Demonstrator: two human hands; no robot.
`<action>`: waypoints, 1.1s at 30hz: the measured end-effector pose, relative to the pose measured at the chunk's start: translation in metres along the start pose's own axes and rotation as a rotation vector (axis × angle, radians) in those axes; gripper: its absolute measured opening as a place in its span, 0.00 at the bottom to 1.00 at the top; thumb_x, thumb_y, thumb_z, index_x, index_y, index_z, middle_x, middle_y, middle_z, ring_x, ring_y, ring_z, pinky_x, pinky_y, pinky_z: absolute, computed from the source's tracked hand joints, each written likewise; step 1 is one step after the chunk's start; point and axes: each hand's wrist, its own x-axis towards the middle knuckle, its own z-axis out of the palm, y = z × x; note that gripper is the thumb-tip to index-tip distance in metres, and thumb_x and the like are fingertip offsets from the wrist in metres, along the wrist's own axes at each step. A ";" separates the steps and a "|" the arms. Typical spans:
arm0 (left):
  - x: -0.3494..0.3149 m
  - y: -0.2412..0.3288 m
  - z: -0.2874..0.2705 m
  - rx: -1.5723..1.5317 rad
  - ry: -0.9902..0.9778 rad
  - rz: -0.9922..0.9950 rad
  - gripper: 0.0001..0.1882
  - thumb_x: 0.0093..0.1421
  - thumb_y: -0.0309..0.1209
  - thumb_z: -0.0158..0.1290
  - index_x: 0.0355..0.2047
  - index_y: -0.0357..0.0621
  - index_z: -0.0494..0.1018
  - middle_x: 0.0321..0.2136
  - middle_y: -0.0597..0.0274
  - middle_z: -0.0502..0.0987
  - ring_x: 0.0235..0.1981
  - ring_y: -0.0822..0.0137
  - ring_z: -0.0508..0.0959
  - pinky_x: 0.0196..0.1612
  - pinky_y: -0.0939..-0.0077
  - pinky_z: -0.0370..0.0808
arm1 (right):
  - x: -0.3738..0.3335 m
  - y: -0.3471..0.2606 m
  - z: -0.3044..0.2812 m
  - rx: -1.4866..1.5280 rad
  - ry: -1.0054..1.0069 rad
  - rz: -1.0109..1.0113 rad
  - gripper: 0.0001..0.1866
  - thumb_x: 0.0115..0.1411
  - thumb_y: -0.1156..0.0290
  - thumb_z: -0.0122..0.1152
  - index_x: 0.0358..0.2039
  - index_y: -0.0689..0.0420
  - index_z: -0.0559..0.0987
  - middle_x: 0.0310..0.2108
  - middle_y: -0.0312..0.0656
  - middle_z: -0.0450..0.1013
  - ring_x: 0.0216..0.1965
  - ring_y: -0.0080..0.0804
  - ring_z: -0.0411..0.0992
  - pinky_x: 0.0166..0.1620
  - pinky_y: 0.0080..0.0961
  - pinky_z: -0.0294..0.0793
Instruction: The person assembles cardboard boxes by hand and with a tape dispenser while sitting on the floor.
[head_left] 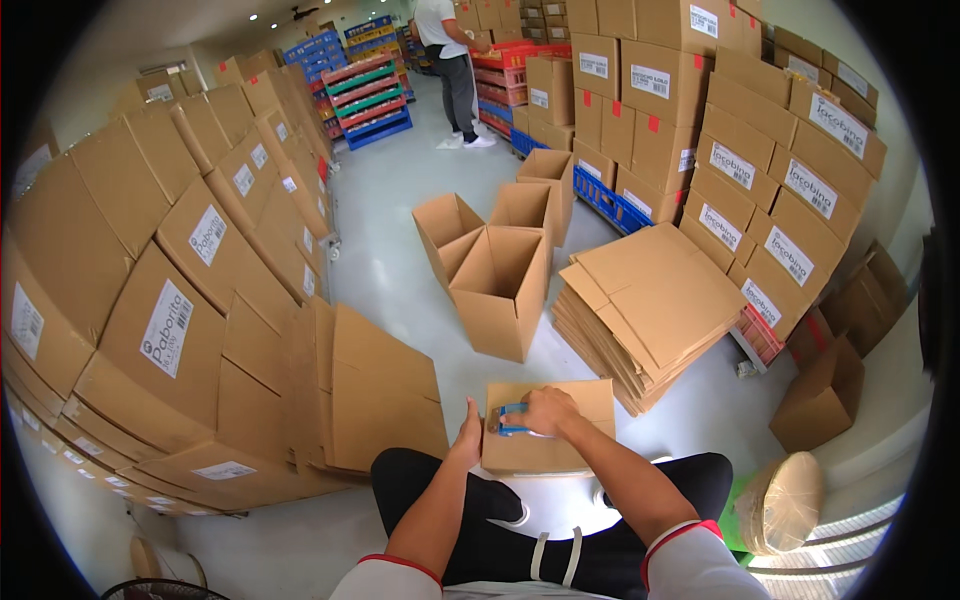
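A brown cardboard box (550, 455) stands between my knees, its top flaps folded down. My right hand (552, 411) is closed around a blue hand tool (513, 420) with a looped frame, pressed to the top of the box near its left end. The kind of tool is hard to tell, as my fingers partly cover it. My left hand (468, 434) lies with straight fingers along the box's left side, thumb side up, holding nothing.
Open upright boxes (500, 290) stand ahead on the floor. To their right is a stack of flattened cartons (655, 300). Tall stacks of labelled boxes line the left (165, 310) and right (740, 170). A person (455, 65) stands by red crates (505, 65) at the back.
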 end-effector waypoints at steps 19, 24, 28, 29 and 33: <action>-0.044 0.076 -0.008 1.878 -0.226 0.783 0.65 0.33 0.59 0.74 0.70 0.50 0.58 0.61 0.43 0.70 0.70 0.47 0.60 0.74 0.46 0.43 | 0.007 0.012 -0.012 -0.091 -0.041 -0.075 0.42 0.46 0.29 0.64 0.41 0.59 0.86 0.37 0.57 0.81 0.41 0.53 0.80 0.47 0.42 0.78; -0.040 0.073 -0.006 1.732 -0.223 0.768 0.62 0.32 0.50 0.77 0.68 0.47 0.61 0.64 0.40 0.66 0.68 0.39 0.60 0.72 0.49 0.52 | -0.017 0.110 -0.039 -0.168 -0.119 0.026 0.38 0.41 0.31 0.67 0.36 0.54 0.87 0.34 0.51 0.82 0.39 0.46 0.81 0.42 0.43 0.80; -0.055 0.075 0.002 1.808 -0.209 0.783 0.64 0.31 0.51 0.77 0.68 0.46 0.60 0.63 0.40 0.67 0.68 0.40 0.60 0.71 0.48 0.53 | -0.079 0.162 -0.085 -0.249 -0.001 0.117 0.37 0.41 0.32 0.68 0.33 0.57 0.87 0.31 0.50 0.82 0.37 0.48 0.81 0.40 0.42 0.79; -0.051 0.077 0.002 1.814 -0.192 0.812 0.65 0.28 0.52 0.77 0.68 0.46 0.61 0.63 0.40 0.68 0.67 0.42 0.62 0.72 0.47 0.52 | -0.087 0.178 -0.094 -0.260 -0.006 0.141 0.35 0.43 0.34 0.68 0.33 0.57 0.87 0.30 0.50 0.82 0.37 0.49 0.81 0.40 0.42 0.79; -0.053 0.076 0.009 1.891 -0.152 0.792 0.67 0.27 0.52 0.77 0.68 0.44 0.60 0.61 0.41 0.69 0.66 0.45 0.64 0.72 0.46 0.51 | -0.095 0.206 -0.066 -0.188 0.097 0.126 0.35 0.42 0.34 0.69 0.32 0.57 0.87 0.29 0.50 0.81 0.36 0.50 0.81 0.41 0.42 0.79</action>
